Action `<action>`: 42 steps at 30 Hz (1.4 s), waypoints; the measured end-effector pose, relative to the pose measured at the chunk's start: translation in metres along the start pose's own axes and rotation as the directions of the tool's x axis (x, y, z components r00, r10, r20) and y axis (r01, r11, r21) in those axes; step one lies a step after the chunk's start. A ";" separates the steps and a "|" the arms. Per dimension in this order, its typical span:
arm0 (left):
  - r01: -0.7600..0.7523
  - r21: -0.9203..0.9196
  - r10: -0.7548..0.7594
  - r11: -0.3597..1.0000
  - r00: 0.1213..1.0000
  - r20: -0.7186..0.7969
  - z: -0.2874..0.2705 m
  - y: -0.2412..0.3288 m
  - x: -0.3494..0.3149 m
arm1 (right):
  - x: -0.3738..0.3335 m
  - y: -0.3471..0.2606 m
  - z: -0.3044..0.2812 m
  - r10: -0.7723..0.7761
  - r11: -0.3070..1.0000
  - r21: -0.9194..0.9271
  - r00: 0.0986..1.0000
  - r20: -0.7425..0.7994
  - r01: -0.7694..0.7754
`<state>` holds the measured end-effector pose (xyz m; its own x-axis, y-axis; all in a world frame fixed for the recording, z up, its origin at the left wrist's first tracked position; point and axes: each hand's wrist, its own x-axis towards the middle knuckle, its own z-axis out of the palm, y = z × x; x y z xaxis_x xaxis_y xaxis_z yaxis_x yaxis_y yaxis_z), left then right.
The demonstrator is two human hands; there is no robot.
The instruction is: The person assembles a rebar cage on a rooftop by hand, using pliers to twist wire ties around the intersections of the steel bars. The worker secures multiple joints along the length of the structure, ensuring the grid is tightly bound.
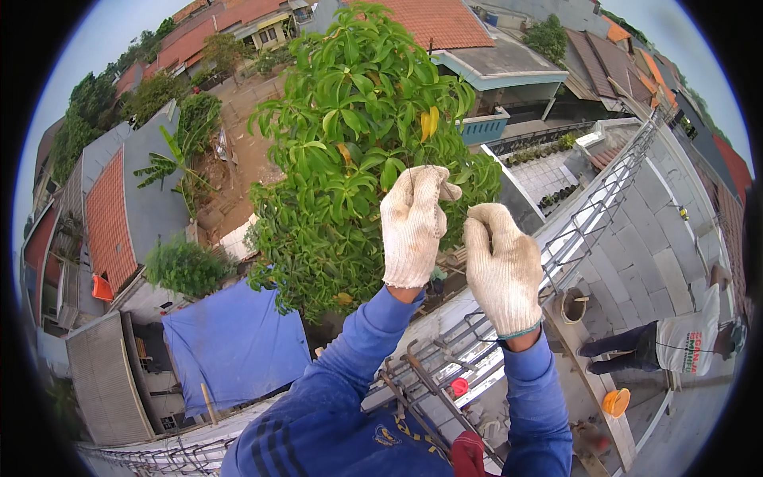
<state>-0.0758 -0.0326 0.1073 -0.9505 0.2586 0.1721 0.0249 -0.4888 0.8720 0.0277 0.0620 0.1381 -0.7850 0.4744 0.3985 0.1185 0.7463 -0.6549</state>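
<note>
Hovering closed outdoors, left hand (pixel 414 226) and right hand (pixel 505 269) front a leafy tree (pixel 338 151), with blue tarp (pixel 238 346) below.

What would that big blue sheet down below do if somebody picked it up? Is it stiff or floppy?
Probably floppy: the blue sheet shows creases and a rippled surface. It looks thin, so it may be light for its size. Since it spreads so wide, it might flap or drag if lifted by one corner.

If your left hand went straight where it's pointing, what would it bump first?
Probably the leafy green tree beyond the left hand, though how far off it is stays unclear from one view.
</note>
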 end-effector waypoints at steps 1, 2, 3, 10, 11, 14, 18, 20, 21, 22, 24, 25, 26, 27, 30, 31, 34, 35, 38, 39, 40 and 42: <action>0.002 0.017 -0.002 1.000 1.000 -0.009 0.001 0.001 0.000 | -0.001 0.000 -0.001 -0.019 1.000 0.000 1.000 -0.019 0.019; 0.007 0.035 -0.007 0.999 1.000 -0.015 0.001 0.000 0.000 | -0.002 0.002 -0.002 -0.034 0.999 -0.001 0.999 -0.040 0.034; 0.011 0.047 -0.011 0.999 1.000 -0.014 0.002 0.001 -0.001 | -0.003 0.004 -0.003 -0.049 0.999 -0.003 0.997 -0.062 0.049; 0.041 0.138 -0.053 0.990 0.995 0.087 0.007 0.005 -0.006 | 0.003 0.007 -0.005 -0.005 0.997 0.082 0.994 -0.109 0.014; 0.051 0.146 -0.063 0.988 0.995 0.082 0.007 0.009 -0.008 | 0.003 0.007 -0.005 -0.048 0.998 0.020 0.990 -0.134 0.051; 0.025 0.026 -0.027 0.999 0.998 0.050 0.003 0.000 -0.002 | -0.001 0.009 -0.011 -0.126 0.980 -0.173 0.978 -0.166 0.097; 0.099 -0.267 -0.090 0.958 0.995 0.047 -0.008 -0.009 0.006 | -0.017 0.023 -0.020 -0.119 0.930 -0.363 0.978 -0.172 0.049; 0.106 -0.325 -0.098 0.940 0.994 0.039 -0.006 -0.013 0.005 | -0.024 0.030 -0.025 -0.159 0.888 -0.450 0.980 -0.117 0.090; 0.108 -0.352 -0.103 0.930 0.994 0.035 -0.006 -0.015 0.005 | -0.027 0.028 -0.026 -0.163 0.874 -0.477 0.981 -0.106 0.094; 0.116 -0.392 -0.108 0.913 0.993 0.042 -0.008 -0.017 0.006 | -0.029 0.027 -0.027 -0.167 0.859 -0.503 0.981 -0.095 0.098; 0.074 -0.427 -0.073 0.901 0.997 0.020 -0.013 -0.019 0.010 | -0.034 0.024 -0.031 -0.154 0.830 -0.550 0.985 -0.078 0.086; 0.052 -0.443 -0.054 0.895 0.999 0.007 -0.015 -0.019 0.011 | -0.035 0.023 -0.035 -0.138 0.817 -0.573 0.988 -0.072 0.072; 0.062 -0.465 -0.077 0.883 0.997 -0.014 -0.016 -0.017 0.010 | -0.036 0.025 -0.038 -0.122 0.801 -0.596 0.990 -0.067 0.058; 0.040 -0.475 -0.060 0.879 0.998 -0.027 -0.019 -0.017 0.012 | -0.038 0.028 -0.039 -0.125 0.790 -0.610 0.991 -0.056 0.065; -0.004 -0.510 -0.046 0.860 0.995 -0.085 -0.026 -0.012 0.019 | -0.041 0.037 -0.040 -0.156 0.777 -0.621 0.987 -0.031 0.103; -0.013 -0.507 -0.038 0.862 0.995 -0.090 -0.028 -0.011 0.021 | -0.041 0.036 -0.040 -0.115 0.754 -0.651 0.993 -0.002 0.086; -0.046 -0.523 -0.008 0.851 0.995 -0.099 -0.034 -0.010 0.023 | -0.041 0.030 -0.035 0.020 0.711 -0.703 0.999 0.040 0.014; -0.060 -0.512 -0.005 0.857 0.992 -0.124 -0.031 -0.009 0.022 | -0.042 0.031 -0.034 0.000 0.717 -0.696 0.999 0.049 0.034; -0.076 -0.504 0.006 0.860 0.990 -0.139 -0.033 -0.009 0.023 | -0.044 0.036 -0.034 -0.016 0.718 -0.693 0.996 0.084 0.070; -0.078 -0.500 0.008 0.863 0.990 -0.142 -0.034 -0.009 0.022 | -0.044 0.034 -0.034 -0.022 0.708 -0.701 0.996 0.090 0.079; -0.080 -0.495 0.008 0.865 0.989 -0.145 -0.034 -0.009 0.022 | -0.044 0.033 -0.034 -0.026 0.699 -0.710 0.995 0.096 0.087; -0.083 -0.497 0.008 0.864 0.989 -0.150 -0.030 -0.006 0.020 | -0.043 0.034 -0.034 -0.028 0.702 -0.706 0.994 0.108 0.096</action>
<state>-0.1041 -0.0494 0.0919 -0.9860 0.1267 0.1088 -0.0538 -0.8576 0.5115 0.0864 0.0830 0.1207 -0.8489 0.4001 0.3453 0.4366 0.8991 0.0317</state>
